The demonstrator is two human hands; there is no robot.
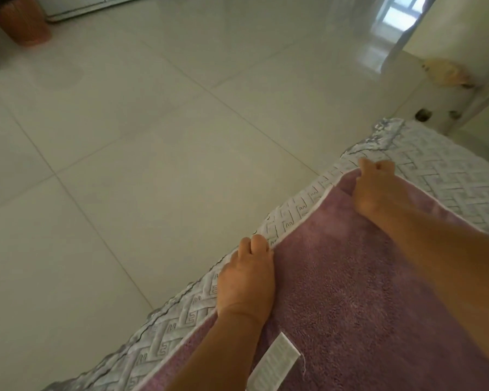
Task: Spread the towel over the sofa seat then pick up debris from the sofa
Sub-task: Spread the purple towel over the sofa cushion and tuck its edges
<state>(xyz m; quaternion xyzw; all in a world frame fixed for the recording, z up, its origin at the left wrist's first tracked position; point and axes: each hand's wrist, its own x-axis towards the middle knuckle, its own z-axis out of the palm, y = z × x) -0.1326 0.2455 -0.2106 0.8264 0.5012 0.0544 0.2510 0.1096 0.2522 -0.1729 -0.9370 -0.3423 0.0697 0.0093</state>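
Two hands at work along one towel edge, wide bare floor filling the left and far side. Far left: an orange basket standing well apart, next to a pale cabinet base. Large pale tiles between it and the sofa, open right up to the seat's front edge.

Running diagonally from near left to far right: the sofa seat front, dressed in a pale quilted cover with a shiny trim. Lying flat on that cover, a purple towel, its white-bound long edge just inside the seat front, with a narrow strip of cover exposed along it. Sewn near the towel's near end: a white label.

Left hand resting on the towel's long edge, fingers curled closed over the hem, forearm crossing the towel. Farther right, right hand closed on the towel's far corner, fingers pinching the cloth, a small fold raised beside the knuckles. Beyond that corner, more bare cover stretching to the seat's far end. Far right: a wall base with chipped patches, just past the sofa.
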